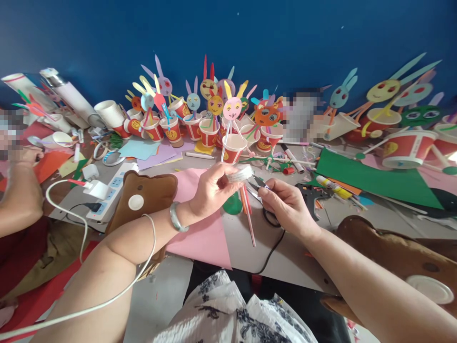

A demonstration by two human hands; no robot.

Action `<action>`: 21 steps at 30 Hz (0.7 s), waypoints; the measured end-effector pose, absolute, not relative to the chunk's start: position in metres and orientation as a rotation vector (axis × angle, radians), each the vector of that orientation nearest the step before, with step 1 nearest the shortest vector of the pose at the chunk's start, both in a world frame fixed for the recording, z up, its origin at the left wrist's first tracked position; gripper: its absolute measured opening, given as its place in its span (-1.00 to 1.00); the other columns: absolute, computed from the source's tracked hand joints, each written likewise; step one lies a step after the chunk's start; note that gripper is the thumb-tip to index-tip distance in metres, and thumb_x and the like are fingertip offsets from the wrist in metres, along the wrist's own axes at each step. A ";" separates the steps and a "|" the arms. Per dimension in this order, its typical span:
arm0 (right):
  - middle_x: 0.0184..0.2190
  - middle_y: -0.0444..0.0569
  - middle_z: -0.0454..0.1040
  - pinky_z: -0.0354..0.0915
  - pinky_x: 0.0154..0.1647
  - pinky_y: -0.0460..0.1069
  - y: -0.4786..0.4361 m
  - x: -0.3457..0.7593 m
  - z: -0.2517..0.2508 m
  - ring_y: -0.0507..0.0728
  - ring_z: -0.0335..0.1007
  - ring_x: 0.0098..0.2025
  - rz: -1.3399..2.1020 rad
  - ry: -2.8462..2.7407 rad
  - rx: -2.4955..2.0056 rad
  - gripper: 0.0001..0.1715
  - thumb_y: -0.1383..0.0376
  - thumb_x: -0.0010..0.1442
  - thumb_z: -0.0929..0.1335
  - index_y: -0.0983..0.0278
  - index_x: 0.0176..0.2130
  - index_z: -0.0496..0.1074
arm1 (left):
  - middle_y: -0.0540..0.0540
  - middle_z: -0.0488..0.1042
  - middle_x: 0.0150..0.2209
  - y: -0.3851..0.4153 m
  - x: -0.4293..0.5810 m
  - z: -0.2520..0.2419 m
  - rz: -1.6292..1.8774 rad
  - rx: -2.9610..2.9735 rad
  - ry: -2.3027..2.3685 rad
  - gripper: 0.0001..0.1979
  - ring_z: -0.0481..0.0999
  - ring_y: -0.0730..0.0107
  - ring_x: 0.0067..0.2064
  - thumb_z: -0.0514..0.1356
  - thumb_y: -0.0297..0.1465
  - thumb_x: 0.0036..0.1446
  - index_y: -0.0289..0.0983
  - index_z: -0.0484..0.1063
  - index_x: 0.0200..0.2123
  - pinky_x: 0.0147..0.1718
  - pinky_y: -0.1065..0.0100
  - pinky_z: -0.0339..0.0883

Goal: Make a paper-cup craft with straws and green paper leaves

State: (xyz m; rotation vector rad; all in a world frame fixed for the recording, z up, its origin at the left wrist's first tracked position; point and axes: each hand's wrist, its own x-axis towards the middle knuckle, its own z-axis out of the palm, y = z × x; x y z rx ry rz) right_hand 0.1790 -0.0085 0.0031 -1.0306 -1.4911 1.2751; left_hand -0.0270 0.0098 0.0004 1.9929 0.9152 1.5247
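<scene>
A small white roll that looks like tape (240,174) is pinched between the thumb and fingers of my left hand (214,188). Close to its right side, my right hand (285,202) grips scissors (272,218); their blades point up and left toward the roll, and a black handle loop hangs below my fingers. Under my hands, a green paper circle (233,204) and some striped straws (249,216) lie on the table. Pink paper (203,238) spreads beneath my left wrist.
Red paper cups (233,148) with paper animal faces line the back. A power strip (113,190), a white cable (85,224) looping over my left forearm and a brown pad (143,195) are left. Green paper (371,176) lies right. Another person's arm (19,195) reaches in at far left.
</scene>
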 end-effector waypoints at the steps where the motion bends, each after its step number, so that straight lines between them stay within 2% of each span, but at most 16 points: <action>1: -0.65 -0.27 0.03 -0.19 -0.63 -0.09 -0.009 0.179 0.003 -0.07 -0.16 -0.61 1.279 -1.486 -1.031 -0.51 -0.07 0.21 0.44 0.25 -0.43 0.33 | -0.06 0.49 -0.28 0.010 -0.027 0.000 1.530 2.004 0.912 -0.81 0.41 0.52 -0.37 0.28 -0.28 0.25 -0.27 0.40 -0.19 -0.41 0.46 0.33; 15: -0.64 -0.26 0.07 -0.18 -0.66 -0.10 -0.009 0.178 0.004 -0.09 -0.16 -0.62 1.290 -1.444 -1.036 -0.49 -0.08 0.19 0.46 0.24 -0.44 0.32 | -0.07 0.50 -0.22 0.012 -0.027 -0.005 1.711 2.181 0.876 -0.86 0.52 0.43 -0.18 0.30 -0.37 0.23 -0.24 0.41 -0.19 -0.25 0.40 0.41; 21: -0.65 -0.27 0.13 -0.08 -0.66 -0.12 -0.011 0.174 0.002 -0.09 -0.06 -0.65 1.406 -1.347 -0.951 -0.54 -0.03 0.20 0.47 0.23 -0.42 0.31 | -0.07 0.51 -0.21 0.012 -0.027 -0.005 1.703 2.217 0.902 -0.87 0.53 0.41 -0.17 0.28 -0.35 0.25 -0.24 0.40 -0.22 -0.16 0.35 0.44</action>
